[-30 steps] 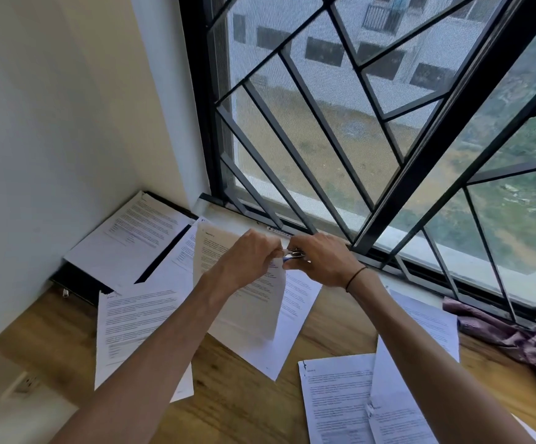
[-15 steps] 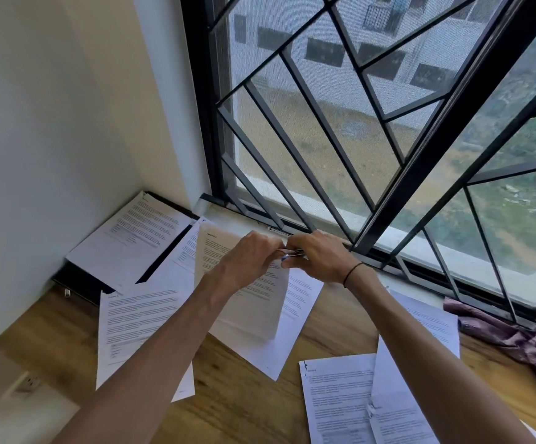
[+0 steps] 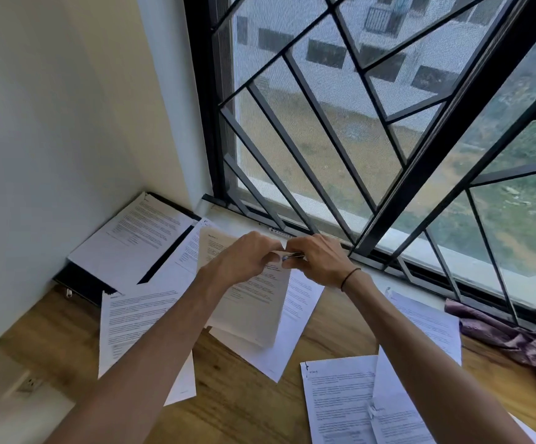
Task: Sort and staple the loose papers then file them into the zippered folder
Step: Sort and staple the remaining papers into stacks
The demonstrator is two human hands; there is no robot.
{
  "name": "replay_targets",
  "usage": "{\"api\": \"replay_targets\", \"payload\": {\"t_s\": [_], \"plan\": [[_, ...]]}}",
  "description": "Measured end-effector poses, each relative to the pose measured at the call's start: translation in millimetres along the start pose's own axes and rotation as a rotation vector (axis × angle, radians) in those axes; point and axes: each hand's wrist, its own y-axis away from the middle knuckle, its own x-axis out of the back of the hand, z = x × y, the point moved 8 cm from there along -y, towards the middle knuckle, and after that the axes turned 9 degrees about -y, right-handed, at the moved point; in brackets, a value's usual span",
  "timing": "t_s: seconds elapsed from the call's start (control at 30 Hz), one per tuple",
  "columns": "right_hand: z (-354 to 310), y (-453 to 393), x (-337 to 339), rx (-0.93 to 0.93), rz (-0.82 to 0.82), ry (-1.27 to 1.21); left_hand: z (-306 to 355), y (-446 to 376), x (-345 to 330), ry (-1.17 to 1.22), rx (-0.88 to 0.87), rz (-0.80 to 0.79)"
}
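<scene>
Your left hand (image 3: 244,257) pinches the paper set (image 3: 250,302) up off the table (image 3: 247,408) so your right hand (image 3: 316,259) can squeeze the stapler (image 3: 292,256) on its corner. Folder (image 3: 80,282) sits by the wall.

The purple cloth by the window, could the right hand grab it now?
Probably not yet: the right hand grips the stapler at the held papers. The way to the purple cloth looks free.
</scene>
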Motion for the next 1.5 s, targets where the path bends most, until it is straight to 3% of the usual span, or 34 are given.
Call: {"api": "replay_targets", "payload": {"t_s": [0.13,0.3,0.6,0.8,0.93,1.07,1.2,1.27,1.33,1.4,1.5], "plan": [[3,-3,-7,-0.067,-0.095,-0.125,-12,1,0,0.014,0.08,0.008],[21,-2,-20,-0.132,-0.079,-0.579,-45,12,9,0.103,0.18,0.011],[15,-48,-98,-0.264,-0.092,-0.69,-112,40,24,0.315,0.326,0.083],[-40,-80,-132,-0.307,-0.236,-1.399,-190,60,35,0.394,0.479,0.202],[-72,-102,-154,-0.239,-0.332,-1.313,-243,63,51,0.358,0.558,0.283],[-89,-128,-171,-0.28,-0.169,-1.179,-294,55,62,0.263,0.613,0.384],[-87,-155,-198,-0.472,-0.027,-1.294,-339,67,67,0.2,0.703,0.528],[-80,-171,-221,-0.617,-0.016,-1.407,-364,95,53,0.227,0.833,0.603],[-77,-180,-244,-0.738,-0.07,-1.43,-388,130,14,0.305,1.04,0.54],[-70,-185,-271,-0.84,-0.101,-1.406,-402,158,-45,0.349,1.202,0.283],[-55,-188,-301,-1.003,-0.024,-1.336,-404,185,-97,0.314,1.271,0.051]]}}
